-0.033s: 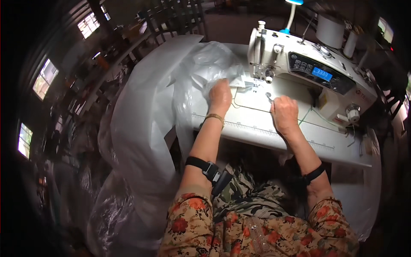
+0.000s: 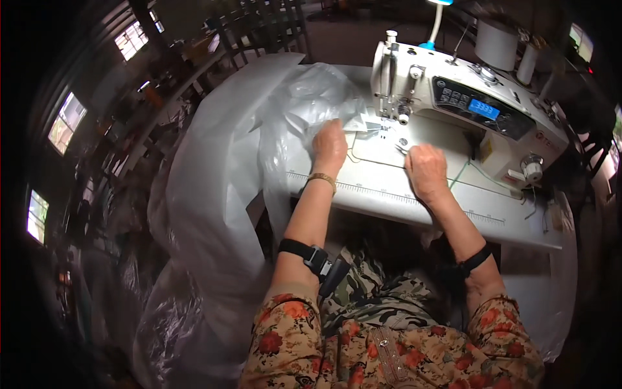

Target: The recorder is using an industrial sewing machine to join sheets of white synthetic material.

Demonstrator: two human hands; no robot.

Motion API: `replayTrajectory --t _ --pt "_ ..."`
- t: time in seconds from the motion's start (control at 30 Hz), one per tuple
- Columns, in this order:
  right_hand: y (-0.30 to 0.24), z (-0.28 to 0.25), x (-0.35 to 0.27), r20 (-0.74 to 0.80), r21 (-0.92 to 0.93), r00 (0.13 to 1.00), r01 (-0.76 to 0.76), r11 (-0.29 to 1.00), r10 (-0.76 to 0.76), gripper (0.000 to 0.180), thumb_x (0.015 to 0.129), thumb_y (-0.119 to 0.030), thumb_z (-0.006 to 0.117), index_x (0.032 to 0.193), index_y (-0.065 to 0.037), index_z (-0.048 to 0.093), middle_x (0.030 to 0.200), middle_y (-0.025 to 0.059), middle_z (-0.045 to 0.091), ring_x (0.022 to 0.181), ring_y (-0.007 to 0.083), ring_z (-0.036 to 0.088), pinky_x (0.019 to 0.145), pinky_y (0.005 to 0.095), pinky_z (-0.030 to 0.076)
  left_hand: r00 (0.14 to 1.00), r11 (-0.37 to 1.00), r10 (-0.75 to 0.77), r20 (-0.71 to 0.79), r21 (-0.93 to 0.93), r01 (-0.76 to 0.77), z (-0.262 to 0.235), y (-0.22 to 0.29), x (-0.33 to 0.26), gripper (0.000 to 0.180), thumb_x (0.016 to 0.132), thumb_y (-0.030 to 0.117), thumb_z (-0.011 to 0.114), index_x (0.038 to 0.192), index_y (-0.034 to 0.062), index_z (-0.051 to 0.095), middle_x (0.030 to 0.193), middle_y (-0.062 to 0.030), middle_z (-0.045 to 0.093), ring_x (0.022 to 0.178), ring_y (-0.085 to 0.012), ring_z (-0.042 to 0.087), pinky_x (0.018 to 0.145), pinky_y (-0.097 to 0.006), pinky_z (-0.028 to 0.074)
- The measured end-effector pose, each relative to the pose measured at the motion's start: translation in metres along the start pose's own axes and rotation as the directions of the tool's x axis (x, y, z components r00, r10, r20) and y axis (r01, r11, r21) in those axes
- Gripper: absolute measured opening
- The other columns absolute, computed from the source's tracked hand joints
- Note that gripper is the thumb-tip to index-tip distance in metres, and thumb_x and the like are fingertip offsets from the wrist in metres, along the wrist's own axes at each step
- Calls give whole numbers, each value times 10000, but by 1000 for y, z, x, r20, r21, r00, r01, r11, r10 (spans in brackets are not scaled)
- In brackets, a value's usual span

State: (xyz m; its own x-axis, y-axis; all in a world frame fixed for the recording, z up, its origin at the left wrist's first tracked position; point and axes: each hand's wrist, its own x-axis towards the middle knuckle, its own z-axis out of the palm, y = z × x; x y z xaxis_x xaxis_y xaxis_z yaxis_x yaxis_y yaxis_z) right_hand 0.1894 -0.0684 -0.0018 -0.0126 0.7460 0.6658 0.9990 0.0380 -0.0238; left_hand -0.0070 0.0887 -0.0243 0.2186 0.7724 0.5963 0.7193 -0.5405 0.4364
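My left hand (image 2: 330, 148) is closed on the edge of a translucent plastic sheet (image 2: 214, 142), just left of the needle area of a white sewing machine (image 2: 447, 91). The sheet lies bunched on the machine's bed and hangs off its left side in long folds. A corner of it reaches toward the presser foot (image 2: 385, 128). On the right of the needle, my right hand (image 2: 427, 171) is closed with its knuckles up, low over the bed. A small shiny tip shows by its fingers, too small to name; the rest is hidden in the hand.
A ruler strip (image 2: 382, 194) runs along the front of the sewing table. Behind the machine stand a large white thread cone (image 2: 496, 43) and a narrower spool (image 2: 528, 63). A green thread (image 2: 461, 171) crosses the bed on the right. Dark chair backs (image 2: 259, 29) stand beyond.
The whole view has shifted very slightly. Both hands keep the same places and grips.
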Motion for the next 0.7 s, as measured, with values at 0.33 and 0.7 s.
replayTrajectory --t 0.33,0.7 --pt "-38 23 21 191 161 974 -154 975 123 188 904 -170 614 1034 -35 596 812 192 647 734 366 657 653 460 521 994 986 -83 64 -143 91 -25 4 -17 98 846 79 556 830 14 627 871 -206 659 846 -420 625 763 -483 486" --pt "-44 31 27 248 133 969 -56 990 22 149 925 -175 566 923 -32 612 806 193 671 727 382 663 657 483 521 998 984 -32 58 -173 42 -27 1 -16 112 855 92 564 820 9 630 873 -201 652 823 -423 620 748 -483 483"
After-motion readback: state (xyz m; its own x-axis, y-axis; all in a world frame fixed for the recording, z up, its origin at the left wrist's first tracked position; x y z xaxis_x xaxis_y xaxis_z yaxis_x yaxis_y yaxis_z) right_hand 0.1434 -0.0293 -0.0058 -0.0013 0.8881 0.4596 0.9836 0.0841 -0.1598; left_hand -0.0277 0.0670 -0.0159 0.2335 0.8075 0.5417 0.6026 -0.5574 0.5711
